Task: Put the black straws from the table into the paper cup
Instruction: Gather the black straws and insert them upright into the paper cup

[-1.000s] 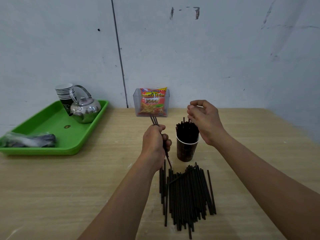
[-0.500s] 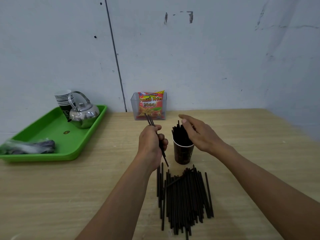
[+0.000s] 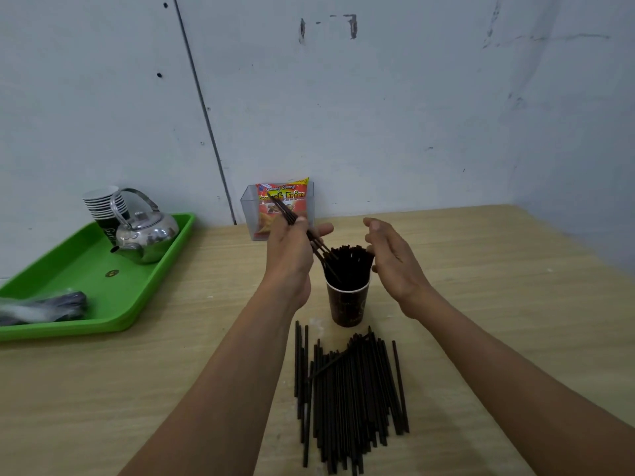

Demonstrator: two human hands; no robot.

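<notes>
Now black straws (image 3: 283,209) are gripped in the left hand (image 3: 292,257), tips inside the straw-packed paper cup (image 3: 347,304); right hand (image 3: 395,266) held slack.

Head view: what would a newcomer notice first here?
At the centre, the left hand slants held straws into the paper cup, already full of straws; the open right hand flanks it. Nearer, a pile of black straws lies on the table, a green tray far left.

A plain, bare room: scuffed grey wall (image 3: 378,115), wooden table (image 3: 498,286), tray (image 3: 68,280) with kettle (image 3: 147,235).
</notes>
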